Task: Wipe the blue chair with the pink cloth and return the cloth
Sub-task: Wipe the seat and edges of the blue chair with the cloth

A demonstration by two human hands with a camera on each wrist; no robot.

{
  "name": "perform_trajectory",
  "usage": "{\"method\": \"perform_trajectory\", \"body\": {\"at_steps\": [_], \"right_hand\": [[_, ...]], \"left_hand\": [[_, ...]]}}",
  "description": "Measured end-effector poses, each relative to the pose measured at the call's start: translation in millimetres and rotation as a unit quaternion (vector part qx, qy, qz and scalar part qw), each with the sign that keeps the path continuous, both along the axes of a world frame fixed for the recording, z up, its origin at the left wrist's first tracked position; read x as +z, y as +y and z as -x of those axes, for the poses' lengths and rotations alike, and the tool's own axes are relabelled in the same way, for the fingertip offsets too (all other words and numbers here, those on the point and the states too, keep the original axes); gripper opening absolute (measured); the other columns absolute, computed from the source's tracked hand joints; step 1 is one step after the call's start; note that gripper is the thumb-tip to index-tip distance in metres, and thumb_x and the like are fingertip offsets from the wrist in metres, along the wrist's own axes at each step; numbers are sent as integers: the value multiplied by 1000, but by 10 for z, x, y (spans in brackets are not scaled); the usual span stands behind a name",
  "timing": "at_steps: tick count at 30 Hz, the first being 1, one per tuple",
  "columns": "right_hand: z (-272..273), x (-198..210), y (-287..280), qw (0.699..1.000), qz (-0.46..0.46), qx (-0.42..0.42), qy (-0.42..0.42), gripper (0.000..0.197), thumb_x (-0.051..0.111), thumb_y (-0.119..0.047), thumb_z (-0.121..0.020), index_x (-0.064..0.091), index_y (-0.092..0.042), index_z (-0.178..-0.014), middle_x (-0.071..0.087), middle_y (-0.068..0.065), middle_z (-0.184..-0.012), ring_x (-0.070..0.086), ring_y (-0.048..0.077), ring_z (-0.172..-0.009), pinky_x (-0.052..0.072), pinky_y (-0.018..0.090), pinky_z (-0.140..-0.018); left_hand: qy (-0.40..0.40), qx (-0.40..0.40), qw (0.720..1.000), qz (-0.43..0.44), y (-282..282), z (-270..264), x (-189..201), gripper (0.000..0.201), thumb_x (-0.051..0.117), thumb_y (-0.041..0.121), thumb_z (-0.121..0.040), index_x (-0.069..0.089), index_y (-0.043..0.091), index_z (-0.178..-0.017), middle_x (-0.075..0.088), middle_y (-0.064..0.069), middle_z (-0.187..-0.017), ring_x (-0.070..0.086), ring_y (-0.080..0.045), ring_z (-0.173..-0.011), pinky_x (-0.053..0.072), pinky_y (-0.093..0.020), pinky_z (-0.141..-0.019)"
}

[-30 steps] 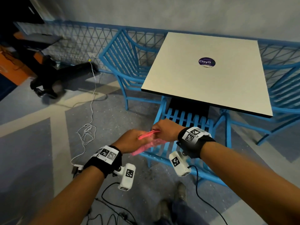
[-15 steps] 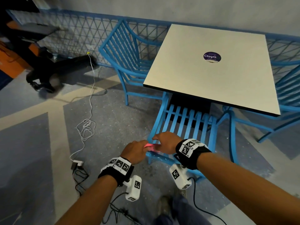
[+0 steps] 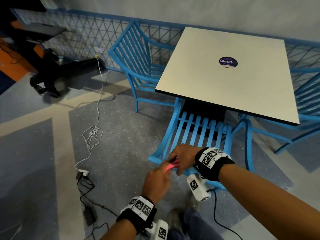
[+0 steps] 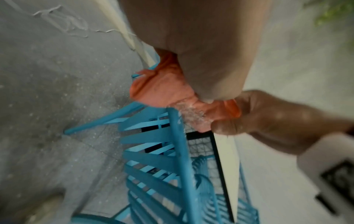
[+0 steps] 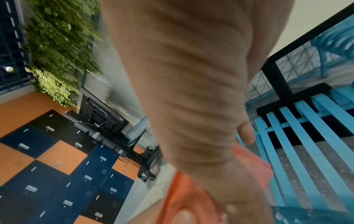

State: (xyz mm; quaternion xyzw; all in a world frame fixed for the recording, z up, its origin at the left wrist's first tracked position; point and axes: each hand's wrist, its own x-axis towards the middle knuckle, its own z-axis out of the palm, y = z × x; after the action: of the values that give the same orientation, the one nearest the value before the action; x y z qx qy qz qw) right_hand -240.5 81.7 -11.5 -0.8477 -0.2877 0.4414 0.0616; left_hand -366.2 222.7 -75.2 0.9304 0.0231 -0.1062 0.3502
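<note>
While both hands are meeting at the top rail of a slatted chair back, the pink cloth (image 3: 170, 166) is sitting bunched between them, just above the near corner of the blue chair (image 3: 199, 132) that is tucked under the table (image 3: 225, 80). The left hand (image 3: 156, 181) is closing its fingers around one end of the cloth, and the right hand (image 3: 182, 157) is curling around the other end, so each hand is gripping the same crumpled wad; the left wrist view is showing the cloth (image 4: 162, 89) pressing against the end of the chair's rail (image 4: 180, 136), with the right hand's knuckles (image 4: 268, 115) wrapping the fabric beside it. In the right wrist view the cloth (image 5: 184, 195) is bulging out under the palm, with the seat slats (image 5: 298, 148) lying just beyond. Both wrists are wearing black bands with printed markers and white camera housings. A round purple sticker (image 3: 228, 62) is showing on the pale tabletop. A second blue chair (image 3: 138, 58) is standing at the table's left side against a blue lattice railing (image 3: 83, 32), and part of another is showing at the right edge. A white cable (image 3: 94, 135) is trailing in loops across the speckled grey floor to a plug block (image 3: 83, 172).
</note>
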Motion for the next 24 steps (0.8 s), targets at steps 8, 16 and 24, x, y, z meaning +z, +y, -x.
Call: {"method": "perform_trajectory", "body": {"at_steps": [8,16,24], "right_hand": [[-44,254,-127,992,-32,-91,-79,100,90,-30,-67,35,-26,-151,43,-3,-153,40,21,-140,34,35,-112],[103,117,-141,990,-8,-127,-65,95,89,-29,-67,40,-27,-148,47,-1,-150,44,24,-137,38,38,-110],[90,135,-160,990,-10,-128,-52,108,92,-41,-58,35,-31,-149,45,-3,-152,42,22,-138,35,40,-114]], "left_hand": [[-94,117,988,-40,569,-167,227,32,53,24,-103,63,33,-132,79,-7,-102,74,-33,-89,50,-32,-73],[26,42,994,-97,123,40,41,62,53,15,-99,35,37,-154,75,-11,-109,73,-29,-92,57,-39,-82],[22,-23,999,29,-215,211,240,29,50,15,-102,63,28,-124,70,-1,-84,66,-18,-74,58,-32,-71]]}}
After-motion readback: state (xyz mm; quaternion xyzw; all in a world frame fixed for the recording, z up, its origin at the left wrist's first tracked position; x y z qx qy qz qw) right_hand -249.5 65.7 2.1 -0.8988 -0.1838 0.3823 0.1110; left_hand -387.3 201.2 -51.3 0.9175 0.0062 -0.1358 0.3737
